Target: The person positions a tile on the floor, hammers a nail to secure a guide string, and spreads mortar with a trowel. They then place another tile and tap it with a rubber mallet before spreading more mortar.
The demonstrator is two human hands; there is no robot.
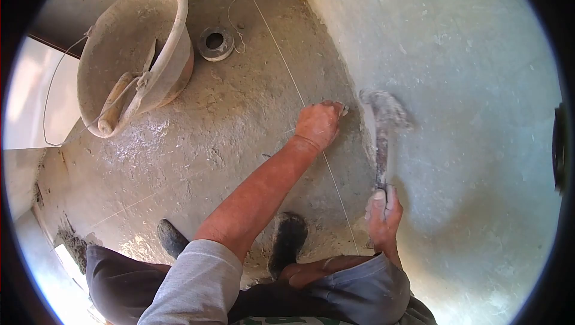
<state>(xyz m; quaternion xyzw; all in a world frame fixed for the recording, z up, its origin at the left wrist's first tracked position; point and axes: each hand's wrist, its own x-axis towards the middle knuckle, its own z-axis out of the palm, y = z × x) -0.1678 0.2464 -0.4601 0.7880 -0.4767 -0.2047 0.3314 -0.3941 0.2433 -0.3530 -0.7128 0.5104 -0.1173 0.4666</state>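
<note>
My left hand (319, 122) is closed low beside the foot of the wall, the fingers pinched together. A small pale bit shows at the fingertips, too small to name. In my right hand (384, 212) is the handle of a dusty hammer (383, 112), its head up and blurred by motion, in front of the wall and to the right of my left hand. A thin taut string (278, 49) runs along the floor and passes by my left hand.
A mortar-coated bucket (168, 79) with a wire handle stands at the upper left, a wooden-handled trowel (114, 106) in it. Near it, a round pipe end (215, 43) sticks out of the rough floor (197, 163). A plastered wall (473, 121) rises on the right.
</note>
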